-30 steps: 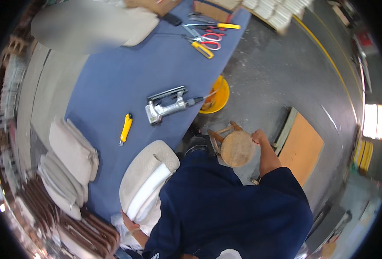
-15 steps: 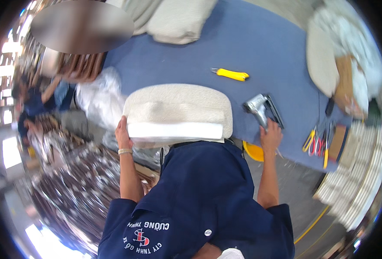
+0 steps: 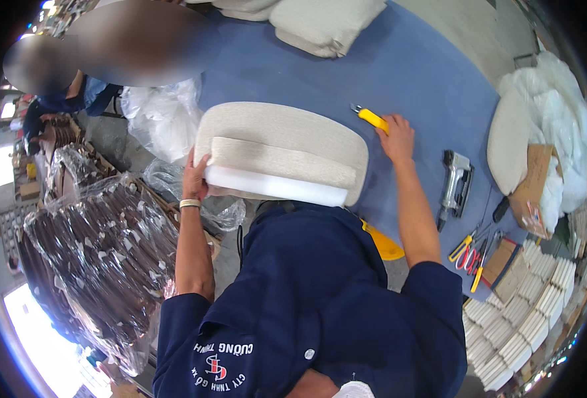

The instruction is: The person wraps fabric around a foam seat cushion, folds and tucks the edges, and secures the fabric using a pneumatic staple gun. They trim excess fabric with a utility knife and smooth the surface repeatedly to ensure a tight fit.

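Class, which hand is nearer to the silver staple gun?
Right: the right hand, at the yellow knife, is left of the staple gun; the left hand is much farther left, touching the cushion.

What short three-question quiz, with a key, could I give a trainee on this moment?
1. True or false: the left hand is touching the red-handled scissors.
2. Where is the yellow cutter? A. Inside the cardboard box; B. At the right hand; C. On the floor.
3. Fill in the colour: the silver staple gun lies on the ____ table.

Key: 1. False, it is at the left end of the beige pad; 2. B; 3. blue.
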Demonstrator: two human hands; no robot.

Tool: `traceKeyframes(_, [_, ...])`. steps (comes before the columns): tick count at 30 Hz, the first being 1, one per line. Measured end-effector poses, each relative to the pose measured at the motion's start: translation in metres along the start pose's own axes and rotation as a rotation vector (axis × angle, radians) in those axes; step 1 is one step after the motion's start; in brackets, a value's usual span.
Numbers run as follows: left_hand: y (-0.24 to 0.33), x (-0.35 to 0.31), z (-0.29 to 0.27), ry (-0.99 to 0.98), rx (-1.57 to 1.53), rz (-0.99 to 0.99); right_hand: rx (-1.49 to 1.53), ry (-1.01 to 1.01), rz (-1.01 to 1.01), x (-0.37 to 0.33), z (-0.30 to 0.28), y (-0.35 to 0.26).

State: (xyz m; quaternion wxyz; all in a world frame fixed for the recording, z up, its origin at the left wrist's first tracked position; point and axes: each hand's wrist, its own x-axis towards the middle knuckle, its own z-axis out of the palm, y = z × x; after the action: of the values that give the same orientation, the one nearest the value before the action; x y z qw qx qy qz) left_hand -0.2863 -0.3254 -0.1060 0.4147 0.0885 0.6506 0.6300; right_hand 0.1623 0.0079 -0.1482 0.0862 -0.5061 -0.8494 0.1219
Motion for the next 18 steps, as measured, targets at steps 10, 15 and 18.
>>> traceKeyframes(10, [-0.047,0.018,0.134,-0.323,0.120,-0.185,0.486,0.051,0.190,-0.067,-0.044,0.025])
traceKeyframes(15, [-0.033,0.038,0.135,-0.545,0.700,-0.075,0.352,0.175,0.106,-0.153,-0.045,-0.056])
traceKeyframes(18, [-0.022,0.081,0.121,-0.444,1.288,0.439,0.296,-0.041,0.147,-0.216,-0.043,-0.075])
